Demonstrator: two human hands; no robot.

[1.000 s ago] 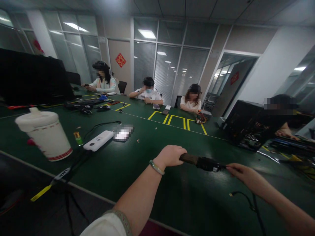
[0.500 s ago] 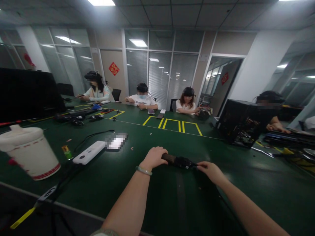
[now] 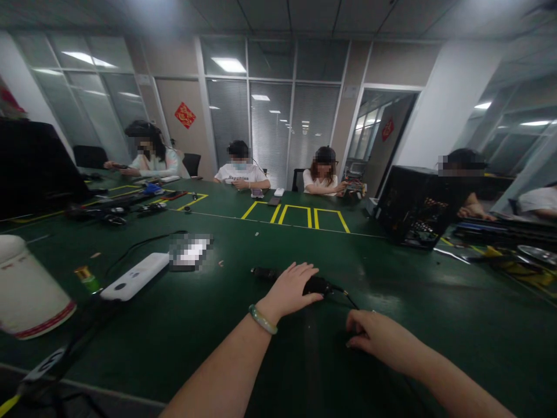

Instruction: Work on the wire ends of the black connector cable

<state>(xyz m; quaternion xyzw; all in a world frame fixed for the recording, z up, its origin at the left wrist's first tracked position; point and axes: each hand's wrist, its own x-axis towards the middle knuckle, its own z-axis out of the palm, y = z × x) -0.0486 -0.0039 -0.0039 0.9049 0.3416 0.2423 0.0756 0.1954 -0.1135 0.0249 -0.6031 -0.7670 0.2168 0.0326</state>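
A dark rod-shaped tool (image 3: 319,284) with a brown handle end and a thin black cable lies flat on the green table (image 3: 217,325). My left hand (image 3: 290,288), a green bangle on its wrist, rests over the tool's middle with the fingers spread. My right hand (image 3: 378,339) hovers low over the table, a little nearer to me and to the right of the tool, fingers loosely curled and holding nothing.
A white paper cup with a lid (image 3: 26,290) stands at the left. Beside it lie a white power bank (image 3: 134,276) and a phone (image 3: 190,253). An open black computer case (image 3: 413,203) sits at the right. Several people sit along the far side.
The tool was held up between both hands; now it lies on the table. My left hand has opened over it, and my right hand has let go and drawn back.
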